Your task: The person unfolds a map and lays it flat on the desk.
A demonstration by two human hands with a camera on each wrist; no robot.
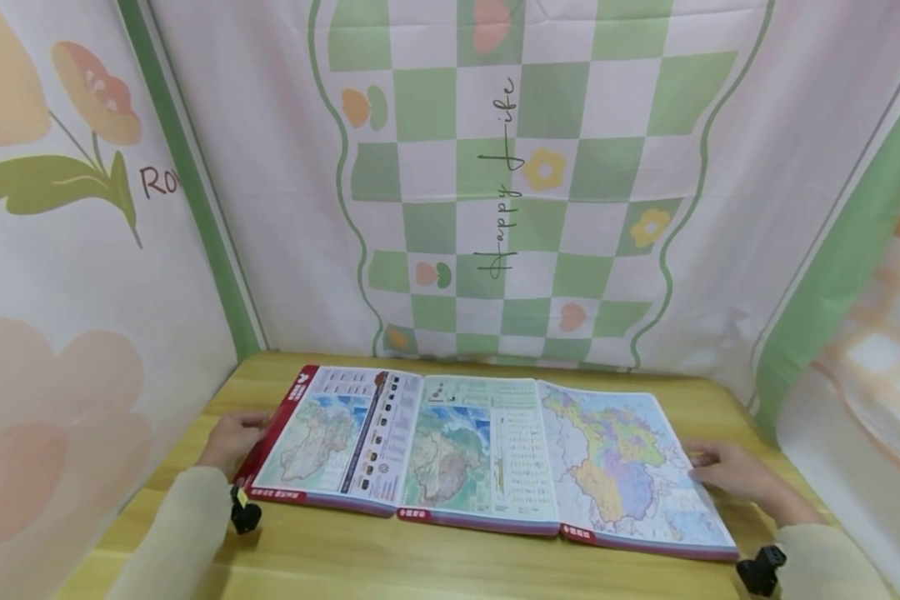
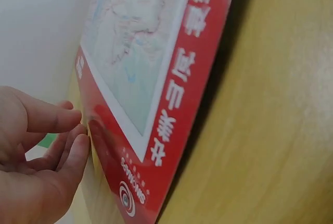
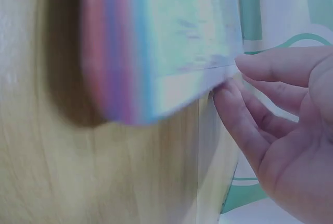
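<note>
A fold-out map point(image 1: 465, 450) lies spread across the wooden table, showing three panels side by side. At its left end, a red border with white lettering runs along the edge. My left hand point(image 1: 234, 437) is at that edge, and in the left wrist view its thumb and fingertips come together right at the red border point(image 2: 171, 94). On the far right, my right hand point(image 1: 731, 471) pinches the edge of the multicoloured map panel point(image 1: 622, 450). The right wrist view has the thumb point(image 3: 276, 65) at the upper face and the fingers underneath.
The wooden tabletop point(image 1: 360, 567) extends in front of the map. Behind it hangs a curtain point(image 1: 487, 225) with green checks and "Happy Life" lettering. Flowered cloth point(image 1: 82, 275) closes off the left side, and cloth with a green border point(image 1: 832, 317) the right.
</note>
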